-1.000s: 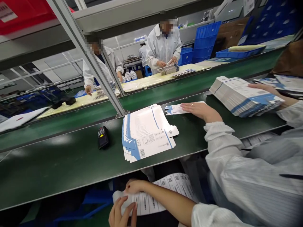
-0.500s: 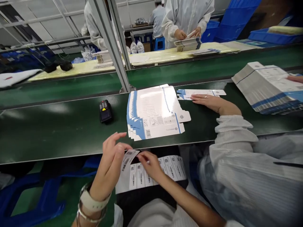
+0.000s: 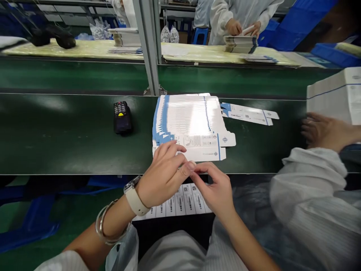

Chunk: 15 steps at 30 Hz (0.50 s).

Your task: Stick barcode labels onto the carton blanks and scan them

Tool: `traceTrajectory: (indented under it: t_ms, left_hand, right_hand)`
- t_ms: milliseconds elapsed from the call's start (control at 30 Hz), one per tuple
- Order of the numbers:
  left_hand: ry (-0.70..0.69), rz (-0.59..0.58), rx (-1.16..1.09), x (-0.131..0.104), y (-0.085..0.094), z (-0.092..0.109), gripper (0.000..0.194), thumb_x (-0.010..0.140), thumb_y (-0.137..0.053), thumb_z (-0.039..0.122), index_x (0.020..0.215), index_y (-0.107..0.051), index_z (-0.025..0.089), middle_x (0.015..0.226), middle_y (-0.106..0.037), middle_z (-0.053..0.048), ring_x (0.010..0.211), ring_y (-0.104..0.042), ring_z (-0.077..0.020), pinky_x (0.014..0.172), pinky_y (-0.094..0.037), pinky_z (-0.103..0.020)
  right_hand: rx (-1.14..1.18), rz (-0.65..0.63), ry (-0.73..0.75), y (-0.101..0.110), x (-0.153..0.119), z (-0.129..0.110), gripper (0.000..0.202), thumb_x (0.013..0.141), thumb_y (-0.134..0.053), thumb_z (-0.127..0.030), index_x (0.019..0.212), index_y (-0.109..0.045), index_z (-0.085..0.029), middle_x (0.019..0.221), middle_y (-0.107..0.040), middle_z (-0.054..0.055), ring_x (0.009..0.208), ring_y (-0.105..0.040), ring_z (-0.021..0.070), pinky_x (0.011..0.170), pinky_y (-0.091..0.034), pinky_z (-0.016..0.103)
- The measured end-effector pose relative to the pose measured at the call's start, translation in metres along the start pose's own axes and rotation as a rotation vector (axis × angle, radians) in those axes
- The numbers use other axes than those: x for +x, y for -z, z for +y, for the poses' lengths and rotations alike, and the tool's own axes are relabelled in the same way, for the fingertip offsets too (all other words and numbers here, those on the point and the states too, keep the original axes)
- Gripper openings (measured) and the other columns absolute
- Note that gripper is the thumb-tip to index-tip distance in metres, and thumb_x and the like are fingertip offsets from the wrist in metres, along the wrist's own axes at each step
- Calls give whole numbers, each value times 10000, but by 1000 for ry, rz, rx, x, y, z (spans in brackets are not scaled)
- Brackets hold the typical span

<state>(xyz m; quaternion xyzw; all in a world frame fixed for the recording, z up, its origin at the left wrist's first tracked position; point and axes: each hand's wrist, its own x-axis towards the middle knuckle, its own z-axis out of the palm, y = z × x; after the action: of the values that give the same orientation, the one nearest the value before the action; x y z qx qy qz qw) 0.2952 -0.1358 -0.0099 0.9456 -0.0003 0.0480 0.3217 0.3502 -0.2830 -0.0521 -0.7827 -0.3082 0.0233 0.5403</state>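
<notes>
My left hand point(image 3: 166, 171), with a watch and bangles at its wrist, is over the front edge of a fanned stack of flat white and blue cartons point(image 3: 188, 116). Its thumb meets the fingertips of my right hand point(image 3: 213, 184). Both hands are pinched, and whatever lies between the fingertips is too small to make out. Below them, a sheet of printed labels point(image 3: 180, 203) rests on my lap, partly covered by my hands. A black handheld scanner point(image 3: 122, 118) lies on the dark green surface left of the cartons.
At the right, a co-worker's hand point(image 3: 327, 131) touches a large carton stack point(image 3: 327, 96). A narrow folded carton point(image 3: 251, 113) lies between the stacks. A metal post point(image 3: 149, 49) stands behind. Across the belt, a person's hands point(image 3: 244, 28) hold papers above another stack.
My hands have moved up and right from the label sheet to the cartons' front edge. The co-worker's hand has left the narrow carton for the right stack. The view has turned.
</notes>
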Motion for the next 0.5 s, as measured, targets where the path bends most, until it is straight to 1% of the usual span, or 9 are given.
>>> traceTrajectory:
  t_ms: [67,133,167,200,267,333,367,433,500]
  left_hand:
    - [5,-10,-14,2,-2,-2,450,906,-211,436,729,-564,219,1077,-548,-34,1177,-390,-191,1013,-323,-454]
    - [13,-4,-2,4,-2,-7,456,908,-214,430,741,-583,221,1063,-556,-33,1165,-402,-200,996,-331,-468]
    - [29,33,30,5,0,-10,449,905,-227,437,782,-603,225,1086,-551,-36,1184,-386,-221,994,-316,-501]
    - [56,100,75,6,2,-15,442,899,-242,450,836,-620,229,1116,-541,-41,1206,-361,-251,992,-292,-543]
    - [133,275,149,7,10,-28,434,891,-265,465,940,-631,236,1161,-520,-51,1229,-323,-294,983,-260,-592]
    - [204,425,153,6,16,-40,418,895,-278,440,960,-633,229,1143,-528,-49,1206,-352,-280,989,-282,-550]
    - [218,472,132,4,17,-46,396,899,-290,415,951,-634,226,1119,-540,-45,1184,-380,-258,986,-310,-504]
    - [213,522,89,-2,13,-54,318,893,-349,360,956,-626,218,1098,-554,-40,1151,-416,-224,972,-350,-428]
    - [184,554,66,-10,1,-59,236,873,-419,306,961,-617,212,1101,-558,-40,1146,-428,-213,966,-366,-394]
  right_hand:
    - [-3,-15,-40,-1,0,0,78,803,-571,-223,728,-583,-207,695,-612,-14,664,-560,123,626,-447,252]
    - [6,-52,-96,-2,-1,0,86,808,-562,-237,729,-578,-206,692,-607,-14,651,-554,121,615,-444,246]
    - [20,-70,-133,-2,-1,0,89,810,-556,-246,735,-578,-205,698,-607,-11,653,-555,122,616,-446,246]
    - [40,-83,-174,-2,-2,1,91,811,-554,-257,742,-581,-204,709,-610,-6,665,-559,126,624,-451,249]
    - [93,-75,-261,-2,-4,3,98,806,-563,-286,762,-589,-202,734,-614,6,698,-570,137,649,-462,259]
    - [157,-31,-351,-1,-5,8,118,794,-580,-317,822,-603,-205,764,-616,13,731,-579,145,678,-475,272]
    - [189,-9,-396,-1,-4,11,148,790,-586,-331,870,-609,-209,786,-620,16,749,-584,147,696,-480,279]
    - [248,23,-480,0,-2,18,209,782,-594,-355,939,-612,-218,833,-630,23,790,-593,153,731,-489,295]
    - [286,52,-546,0,1,25,221,770,-607,-372,928,-622,-218,861,-638,29,818,-597,157,753,-493,306]
